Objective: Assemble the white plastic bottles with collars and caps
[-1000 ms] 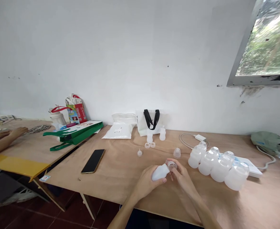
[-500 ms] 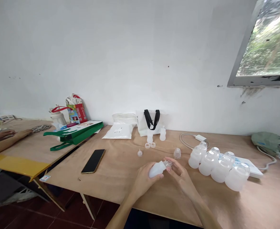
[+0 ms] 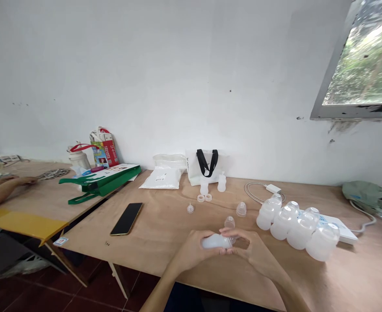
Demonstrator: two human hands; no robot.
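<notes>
My left hand (image 3: 192, 251) and my right hand (image 3: 251, 248) meet over the plywood table (image 3: 177, 255), both closed around a frosted white plastic bottle (image 3: 217, 241) lying level. The right fingers cover its neck end. Just beyond my hands, a small clear plastic piece (image 3: 230, 222) stands on the wood, apart from the bottle. Nearby are a frosted cone-shaped cap (image 3: 241, 209), a small nipple-shaped piece (image 3: 190, 208) and two translucent rings (image 3: 204, 198). Several large frosted bottles (image 3: 295, 227) stand grouped to my right.
Two small bottles (image 3: 213, 184) stand before a white bag with black handles (image 3: 204, 167). A black smartphone (image 3: 126, 219) lies left. A co-worker's hand (image 3: 24, 181) rests on the adjoining table, near a green bag (image 3: 99, 184). A white cable (image 3: 262, 188) lies behind the bottles.
The clear piece has left the bottle's neck and now stands on the table. The bottle has swung level, and my hands have closed around it. The co-worker's hand has shifted slightly.
</notes>
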